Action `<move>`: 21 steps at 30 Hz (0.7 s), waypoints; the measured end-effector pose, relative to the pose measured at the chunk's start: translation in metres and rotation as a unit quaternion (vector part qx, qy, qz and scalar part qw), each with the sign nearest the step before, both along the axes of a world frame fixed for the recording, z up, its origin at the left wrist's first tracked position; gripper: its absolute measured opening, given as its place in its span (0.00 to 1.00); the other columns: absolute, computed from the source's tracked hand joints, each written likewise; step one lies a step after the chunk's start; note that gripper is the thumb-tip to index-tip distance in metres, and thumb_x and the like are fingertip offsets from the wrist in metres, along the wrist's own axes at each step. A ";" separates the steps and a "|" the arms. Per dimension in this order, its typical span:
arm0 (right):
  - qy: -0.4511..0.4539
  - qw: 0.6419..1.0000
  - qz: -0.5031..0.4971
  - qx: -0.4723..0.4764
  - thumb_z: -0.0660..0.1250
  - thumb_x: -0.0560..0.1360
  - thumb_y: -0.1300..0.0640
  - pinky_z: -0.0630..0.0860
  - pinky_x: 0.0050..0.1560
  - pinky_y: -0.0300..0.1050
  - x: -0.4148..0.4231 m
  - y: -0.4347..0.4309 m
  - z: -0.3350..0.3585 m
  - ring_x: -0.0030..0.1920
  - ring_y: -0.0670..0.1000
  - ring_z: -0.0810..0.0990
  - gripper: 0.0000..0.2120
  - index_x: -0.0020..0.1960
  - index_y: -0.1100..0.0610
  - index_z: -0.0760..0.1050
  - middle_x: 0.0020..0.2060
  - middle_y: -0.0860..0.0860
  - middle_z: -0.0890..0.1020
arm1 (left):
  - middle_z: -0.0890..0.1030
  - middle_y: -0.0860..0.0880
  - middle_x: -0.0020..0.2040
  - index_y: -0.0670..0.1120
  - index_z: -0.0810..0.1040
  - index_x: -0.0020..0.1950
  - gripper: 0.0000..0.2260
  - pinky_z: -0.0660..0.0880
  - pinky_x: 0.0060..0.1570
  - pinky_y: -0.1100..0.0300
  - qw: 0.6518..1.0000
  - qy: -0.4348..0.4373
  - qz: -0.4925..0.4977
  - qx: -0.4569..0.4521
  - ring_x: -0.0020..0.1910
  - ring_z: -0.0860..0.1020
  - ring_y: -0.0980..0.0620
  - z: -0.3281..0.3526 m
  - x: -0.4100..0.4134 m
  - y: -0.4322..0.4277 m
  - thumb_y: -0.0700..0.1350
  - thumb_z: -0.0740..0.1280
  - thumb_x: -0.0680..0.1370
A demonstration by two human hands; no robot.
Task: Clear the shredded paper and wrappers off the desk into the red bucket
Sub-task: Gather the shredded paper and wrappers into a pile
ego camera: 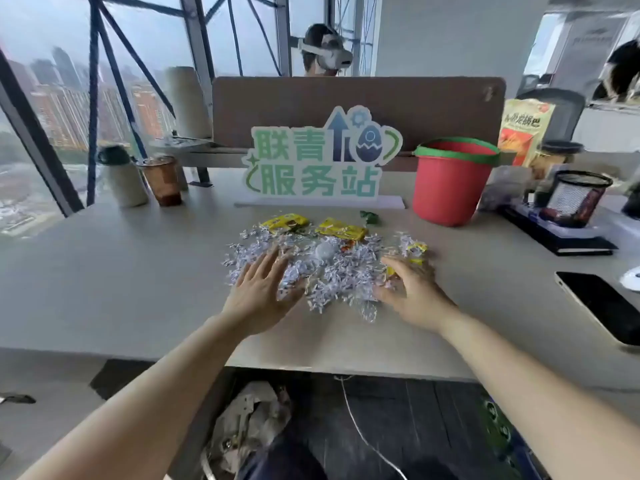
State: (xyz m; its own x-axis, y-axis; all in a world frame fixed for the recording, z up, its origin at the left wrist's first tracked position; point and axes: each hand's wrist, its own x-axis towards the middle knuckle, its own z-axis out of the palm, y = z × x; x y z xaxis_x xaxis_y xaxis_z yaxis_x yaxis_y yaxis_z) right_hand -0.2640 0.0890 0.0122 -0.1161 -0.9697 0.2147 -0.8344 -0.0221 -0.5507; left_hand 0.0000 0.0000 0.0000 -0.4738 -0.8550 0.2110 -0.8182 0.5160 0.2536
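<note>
A heap of white shredded paper lies in the middle of the desk. Two yellow wrappers lie along its far edge, a small green wrapper behind them, and a small yellow wrapper at its right. My left hand lies flat with spread fingers on the heap's left side. At the heap's right side my right hand has its fingers bent into the shreds; whether it holds any I cannot tell. The red bucket with a green rim stands upright at the far right of the heap.
A green and white sign stands behind the heap. Left of it are a drink cup and a bottle. To the right are a mesh pen holder, a notebook, a phone and a snack bag. A person sits beyond the divider.
</note>
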 end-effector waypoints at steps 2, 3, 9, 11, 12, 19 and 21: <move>0.023 0.999 0.016 0.029 0.66 0.72 0.43 0.56 0.74 0.48 0.008 0.010 -0.007 0.74 0.52 0.60 0.34 0.73 0.53 0.58 0.74 0.51 0.62 | 0.41 0.53 0.78 0.55 0.44 0.76 0.35 0.41 0.76 0.51 1.000 -0.020 0.014 0.011 0.77 0.40 0.52 -0.005 0.010 0.009 0.69 0.48 0.74; 0.030 0.998 0.020 0.042 0.66 0.72 0.42 0.55 0.75 0.49 0.012 0.014 -0.012 0.74 0.52 0.58 0.36 0.74 0.52 0.56 0.75 0.50 0.60 | 0.40 0.54 0.78 0.54 0.44 0.76 0.34 0.40 0.76 0.51 0.999 -0.026 0.022 0.015 0.77 0.39 0.53 -0.009 0.014 0.011 0.67 0.50 0.75; 0.055 0.996 0.008 0.063 0.65 0.71 0.38 0.52 0.75 0.48 0.025 0.010 -0.024 0.76 0.51 0.53 0.41 0.75 0.49 0.49 0.76 0.48 0.54 | 0.39 0.52 0.78 0.54 0.42 0.76 0.34 0.38 0.75 0.52 0.998 -0.036 0.039 0.026 0.76 0.37 0.53 -0.021 0.018 0.006 0.66 0.52 0.76; 0.059 0.997 0.021 0.054 0.65 0.71 0.38 0.51 0.74 0.46 0.026 -0.002 -0.027 0.76 0.50 0.52 0.41 0.76 0.50 0.48 0.77 0.48 0.53 | 0.38 0.52 0.77 0.54 0.41 0.76 0.35 0.37 0.75 0.52 0.998 -0.040 0.040 0.025 0.76 0.36 0.53 -0.021 0.009 -0.002 0.67 0.50 0.75; 0.059 0.997 0.028 0.049 0.64 0.71 0.38 0.49 0.75 0.45 0.025 -0.011 -0.028 0.76 0.49 0.51 0.41 0.76 0.50 0.48 0.77 0.47 0.52 | 0.38 0.52 0.77 0.54 0.40 0.76 0.36 0.37 0.75 0.52 0.998 -0.041 0.041 0.024 0.76 0.36 0.53 -0.022 0.004 -0.007 0.68 0.49 0.74; 0.084 0.992 0.074 0.052 0.61 0.72 0.35 0.49 0.76 0.47 0.015 -0.067 -0.032 0.76 0.48 0.49 0.39 0.75 0.48 0.48 0.77 0.46 0.51 | 0.38 0.54 0.77 0.56 0.40 0.75 0.39 0.39 0.76 0.51 0.997 -0.067 0.005 0.033 0.76 0.37 0.53 -0.021 -0.027 -0.043 0.73 0.47 0.70; 0.102 0.991 0.074 0.055 0.60 0.72 0.34 0.50 0.75 0.47 0.015 -0.072 -0.029 0.76 0.48 0.52 0.38 0.75 0.47 0.50 0.76 0.45 0.54 | 0.41 0.54 0.78 0.56 0.43 0.76 0.40 0.40 0.76 0.51 0.997 -0.068 -0.008 0.034 0.76 0.39 0.55 -0.023 -0.030 -0.047 0.74 0.47 0.70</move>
